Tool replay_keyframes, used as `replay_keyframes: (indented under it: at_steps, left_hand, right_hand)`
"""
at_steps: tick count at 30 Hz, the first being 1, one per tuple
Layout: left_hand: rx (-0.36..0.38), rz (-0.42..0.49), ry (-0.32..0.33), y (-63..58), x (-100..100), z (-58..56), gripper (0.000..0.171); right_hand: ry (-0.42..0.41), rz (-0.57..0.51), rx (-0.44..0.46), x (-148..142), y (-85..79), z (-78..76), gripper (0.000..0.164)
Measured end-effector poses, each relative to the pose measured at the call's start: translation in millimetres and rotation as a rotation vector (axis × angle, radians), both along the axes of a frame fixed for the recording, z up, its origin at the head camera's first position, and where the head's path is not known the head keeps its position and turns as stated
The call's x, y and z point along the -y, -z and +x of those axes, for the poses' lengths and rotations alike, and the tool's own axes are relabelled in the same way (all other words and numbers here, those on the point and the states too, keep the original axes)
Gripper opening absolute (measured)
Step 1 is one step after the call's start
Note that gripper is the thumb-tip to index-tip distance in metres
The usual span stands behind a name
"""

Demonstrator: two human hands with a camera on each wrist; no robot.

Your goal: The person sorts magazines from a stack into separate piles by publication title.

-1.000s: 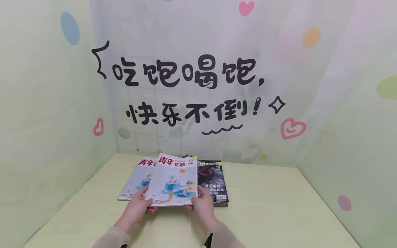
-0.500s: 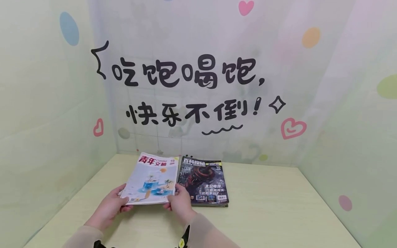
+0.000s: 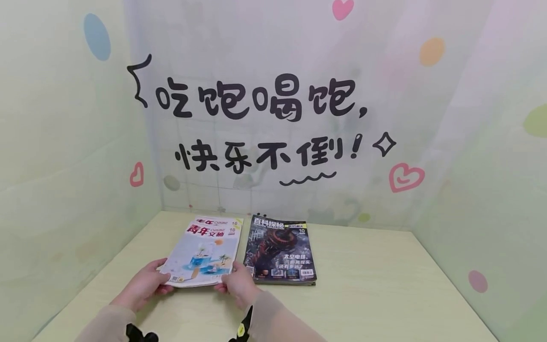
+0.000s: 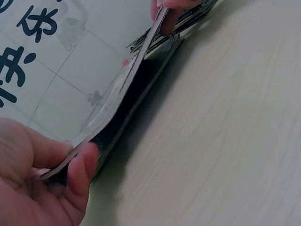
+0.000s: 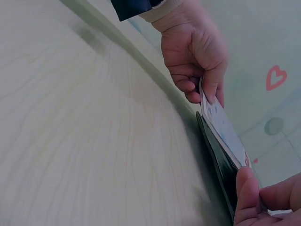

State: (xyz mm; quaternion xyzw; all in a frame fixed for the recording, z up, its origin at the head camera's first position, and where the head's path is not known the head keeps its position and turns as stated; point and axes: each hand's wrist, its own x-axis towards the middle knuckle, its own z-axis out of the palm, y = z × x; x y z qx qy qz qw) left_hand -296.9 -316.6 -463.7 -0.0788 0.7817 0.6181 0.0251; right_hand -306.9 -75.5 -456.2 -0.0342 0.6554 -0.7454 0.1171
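Note:
A white magazine (image 3: 204,254) with a blue beach picture and red title is held flat by both hands at its near edge. My left hand (image 3: 143,284) pinches its near left corner, thumb on top and fingers below. My right hand (image 3: 240,284) grips the near right corner the same way. Under it lies a second magazine (image 3: 221,221) with a matching cover, whose top strip shows beyond it. In the left wrist view a gap separates the raised near edge of the held magazine (image 4: 124,89) from what lies below.
Just right of the right hand lies a stack of dark-covered magazines (image 3: 282,249) on the pale wooden table (image 3: 363,275). Fabric walls (image 3: 273,199) with printed lettering and hearts enclose the table at the back and both sides.
Both hands have carried the white magazine left from beside the dark stack to over the matching one, then lowered it and drawn it slightly nearer. The dark stack's cover is now uncovered.

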Motion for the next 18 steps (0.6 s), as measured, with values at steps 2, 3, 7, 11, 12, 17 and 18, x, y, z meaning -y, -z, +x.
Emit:
replay_keyframes:
  at_steps: [2, 3, 7, 11, 12, 17, 18]
  left_hand:
    - [-0.008, -0.101, -0.002, -1.0, 1, -1.0, 0.062]
    - [-0.012, -0.156, -0.008, -1.5, 2, -1.3, 0.061]
    - [-0.044, -0.326, -0.035, -3.9, 4, -1.8, 0.060]
    - [-0.055, -0.364, -0.063, -4.9, 6, -0.4, 0.056]
    - [-0.053, -0.361, -0.070, -4.4, 7, -0.4, 0.055]
    - [-0.033, -0.337, -0.104, 2.2, 10, -0.2, 0.052]
    - [-0.029, -0.357, -0.106, 2.7, 11, 0.5, 0.051]
  right_hand:
    - [-0.001, 0.007, 0.001, 1, -0.1, 1.2, 0.057]
    - [0.002, 0.010, -0.003, 2, -0.4, 1.7, 0.055]
    - [0.015, 0.024, -0.009, 7, -1.4, 2.5, 0.050]
    - [0.025, 0.012, 0.000, 10, -1.4, 2.9, 0.049]
    - [0.030, 0.014, 0.000, 11, -1.2, 3.4, 0.050]
    - [0.036, 0.043, 0.010, 12, -0.6, 4.2, 0.042]
    - [0.034, 0.055, 0.012, 12, -0.7, 4.7, 0.040]
